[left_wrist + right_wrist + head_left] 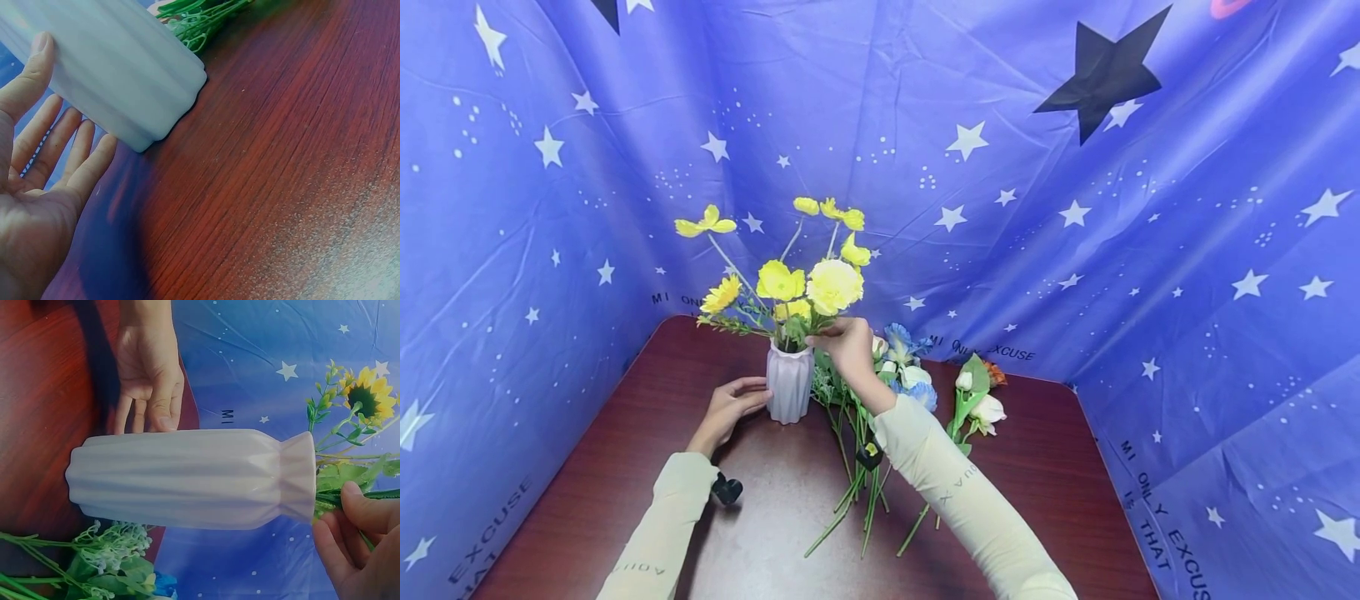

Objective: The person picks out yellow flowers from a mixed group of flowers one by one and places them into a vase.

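A pale fluted vase point(789, 387) stands upright on the table, with several yellow flowers point(781, 282) in it. My right hand point(848, 354) is at the vase's rim, pinching a green stem point(330, 499) between thumb and fingers. Just above this hand in the head view is a full, pale yellow bloom point(835, 287). On the vase's other side, my left hand point(733, 410) has its fingers extended, fingertips right at the vase wall. The left wrist view shows these fingers point(94, 165) spread and the palm turned up. A sunflower-like bloom point(369, 397) leans out of the vase.
Right of the vase, blue flowers point(904, 343) and white ones lie on the dark red wooden table point(760, 533), stems toward the front. Farther right lie a white rose point(987, 412) and an orange flower point(996, 372). A blue star-printed curtain point(880, 150) surrounds the table.
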The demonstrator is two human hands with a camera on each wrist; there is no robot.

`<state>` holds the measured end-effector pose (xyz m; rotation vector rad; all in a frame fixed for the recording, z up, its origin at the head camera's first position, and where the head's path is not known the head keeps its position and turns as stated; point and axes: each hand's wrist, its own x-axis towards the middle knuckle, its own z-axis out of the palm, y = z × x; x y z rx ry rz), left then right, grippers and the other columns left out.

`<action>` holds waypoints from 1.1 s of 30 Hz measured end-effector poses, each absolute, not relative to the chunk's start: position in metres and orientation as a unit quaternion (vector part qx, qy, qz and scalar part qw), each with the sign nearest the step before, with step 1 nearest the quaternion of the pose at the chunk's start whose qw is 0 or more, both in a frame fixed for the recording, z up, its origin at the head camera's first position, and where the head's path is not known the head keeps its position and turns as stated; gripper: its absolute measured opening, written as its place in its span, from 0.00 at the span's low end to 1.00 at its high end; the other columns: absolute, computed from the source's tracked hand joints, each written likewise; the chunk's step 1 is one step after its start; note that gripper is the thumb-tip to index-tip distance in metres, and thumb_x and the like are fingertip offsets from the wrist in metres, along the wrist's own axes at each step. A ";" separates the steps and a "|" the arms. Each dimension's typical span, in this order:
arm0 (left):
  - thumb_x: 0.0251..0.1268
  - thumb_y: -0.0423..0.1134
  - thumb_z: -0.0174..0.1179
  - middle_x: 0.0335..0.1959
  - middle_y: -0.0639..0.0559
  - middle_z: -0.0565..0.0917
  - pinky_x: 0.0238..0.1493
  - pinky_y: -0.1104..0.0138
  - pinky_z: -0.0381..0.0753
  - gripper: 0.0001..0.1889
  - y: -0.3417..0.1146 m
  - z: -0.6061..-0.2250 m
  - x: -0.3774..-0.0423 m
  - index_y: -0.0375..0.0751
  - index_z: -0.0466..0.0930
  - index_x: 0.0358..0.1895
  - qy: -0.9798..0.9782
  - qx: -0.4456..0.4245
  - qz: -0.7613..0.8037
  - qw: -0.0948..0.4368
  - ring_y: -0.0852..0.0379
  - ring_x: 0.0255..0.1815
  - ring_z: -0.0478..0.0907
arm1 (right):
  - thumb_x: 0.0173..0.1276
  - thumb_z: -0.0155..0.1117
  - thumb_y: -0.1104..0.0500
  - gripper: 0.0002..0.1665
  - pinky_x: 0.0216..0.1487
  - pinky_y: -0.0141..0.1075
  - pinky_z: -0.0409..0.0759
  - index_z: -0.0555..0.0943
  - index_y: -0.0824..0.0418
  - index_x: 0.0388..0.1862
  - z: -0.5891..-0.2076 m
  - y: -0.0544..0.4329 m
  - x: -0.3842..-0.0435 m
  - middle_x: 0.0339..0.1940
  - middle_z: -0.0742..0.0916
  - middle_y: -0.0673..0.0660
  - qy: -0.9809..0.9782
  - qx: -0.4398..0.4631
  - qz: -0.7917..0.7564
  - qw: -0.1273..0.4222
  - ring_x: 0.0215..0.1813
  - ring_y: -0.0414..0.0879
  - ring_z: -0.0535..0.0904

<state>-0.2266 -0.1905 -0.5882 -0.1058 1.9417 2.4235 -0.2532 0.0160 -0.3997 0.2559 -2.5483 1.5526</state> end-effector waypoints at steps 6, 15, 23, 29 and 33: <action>0.65 0.28 0.68 0.40 0.57 0.87 0.51 0.70 0.88 0.26 -0.191 -0.588 -0.226 0.20 0.72 0.63 0.625 -0.039 0.779 0.021 0.66 0.44 0.86 | 0.54 0.82 0.63 0.11 0.33 0.34 0.88 0.91 0.66 0.35 -0.402 0.015 -0.254 0.33 0.92 0.63 -0.845 0.076 0.527 0.054 0.34 0.54 0.90; 0.66 0.30 0.67 0.39 0.60 0.87 0.52 0.69 0.88 0.27 -0.191 -0.587 -0.226 0.20 0.71 0.64 0.633 -0.038 0.773 0.019 0.67 0.43 0.85 | 0.54 0.82 0.63 0.09 0.22 0.26 0.71 0.91 0.67 0.31 -0.405 0.014 -0.255 0.30 0.91 0.64 -0.848 0.084 0.521 0.058 0.22 0.40 0.79; 0.66 0.29 0.67 0.39 0.58 0.87 0.54 0.66 0.88 0.26 -0.190 -0.588 -0.226 0.20 0.72 0.63 0.632 -0.033 0.774 0.015 0.66 0.43 0.85 | 0.55 0.81 0.64 0.10 0.24 0.26 0.75 0.90 0.68 0.34 -0.404 0.015 -0.254 0.33 0.91 0.64 -0.844 0.084 0.529 0.039 0.27 0.49 0.85; 0.66 0.29 0.67 0.40 0.57 0.87 0.53 0.68 0.88 0.26 -0.191 -0.588 -0.226 0.20 0.72 0.63 0.633 -0.031 0.774 0.015 0.66 0.44 0.85 | 0.56 0.80 0.66 0.10 0.37 0.40 0.89 0.90 0.68 0.37 -0.403 0.015 -0.253 0.35 0.92 0.64 -0.831 0.078 0.550 0.017 0.32 0.48 0.87; 0.66 0.29 0.67 0.40 0.59 0.87 0.51 0.70 0.88 0.26 -0.190 -0.588 -0.226 0.20 0.72 0.63 0.632 -0.031 0.774 0.016 0.67 0.44 0.85 | 0.56 0.79 0.68 0.11 0.42 0.40 0.91 0.89 0.68 0.39 -0.403 0.014 -0.252 0.36 0.91 0.65 -0.821 0.077 0.566 0.007 0.38 0.54 0.89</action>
